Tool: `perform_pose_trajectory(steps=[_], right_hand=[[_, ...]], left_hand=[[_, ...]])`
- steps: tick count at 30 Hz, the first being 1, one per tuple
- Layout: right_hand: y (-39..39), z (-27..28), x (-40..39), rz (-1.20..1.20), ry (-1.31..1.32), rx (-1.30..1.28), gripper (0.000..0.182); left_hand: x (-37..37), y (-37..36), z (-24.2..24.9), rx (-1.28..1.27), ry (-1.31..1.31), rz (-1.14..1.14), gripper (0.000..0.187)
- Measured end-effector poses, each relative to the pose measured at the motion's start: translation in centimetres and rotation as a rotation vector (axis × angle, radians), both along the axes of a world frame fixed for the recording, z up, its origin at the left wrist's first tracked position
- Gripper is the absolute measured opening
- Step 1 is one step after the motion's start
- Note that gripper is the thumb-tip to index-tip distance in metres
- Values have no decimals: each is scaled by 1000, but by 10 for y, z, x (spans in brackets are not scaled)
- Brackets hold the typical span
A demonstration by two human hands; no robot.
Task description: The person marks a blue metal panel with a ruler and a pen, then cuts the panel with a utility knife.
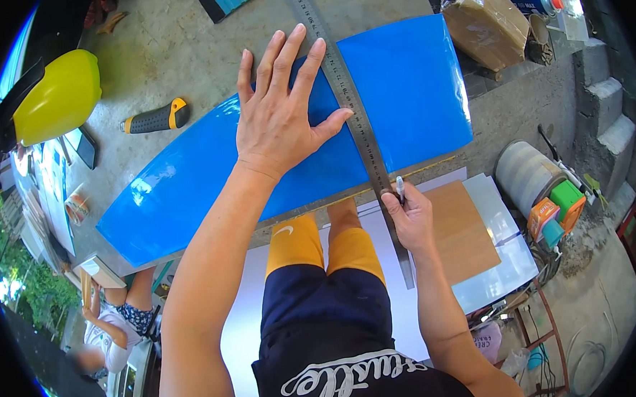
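A steel ruler (361, 135) ran beyond the top edge while the right hand (414, 218) hid part of a pen (401, 187).

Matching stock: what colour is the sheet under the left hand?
Blue sheet, best in the head view.

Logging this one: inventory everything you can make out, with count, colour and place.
table: 1, grey, upper half
sheet: 1, blue, on table
ruler: 1, silver, across sheet
marker: 1, whitish, beside ruler
utility knife: 1, black-yellow, left of sheet
helmet-like shell: 1, yellow, upper left
cardboard box: 1, brown, upper right
spray can: 1, blue, upper right
board: 1, brown, lower right
person: 1, white top, lower left
other clutter: uncounted, mixed colours, edges
legs: 2, navy-yellow clothing, bottom centre
left hand: 1, bare, across sheet and ruler
right hand: 1, bare, holding marker
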State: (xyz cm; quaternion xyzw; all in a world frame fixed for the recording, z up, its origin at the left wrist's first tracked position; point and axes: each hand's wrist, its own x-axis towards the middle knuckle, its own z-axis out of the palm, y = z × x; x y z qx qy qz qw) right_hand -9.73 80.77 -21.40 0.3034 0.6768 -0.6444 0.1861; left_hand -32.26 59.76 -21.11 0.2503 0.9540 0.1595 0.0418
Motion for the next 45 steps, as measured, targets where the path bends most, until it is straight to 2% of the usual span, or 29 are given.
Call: perform_pose_trajectory(steps=[45], right_hand=[[7,2,-1,4,-28,-60,16]], left_hand=[[-2,-1,1,-13,-34,0,90]])
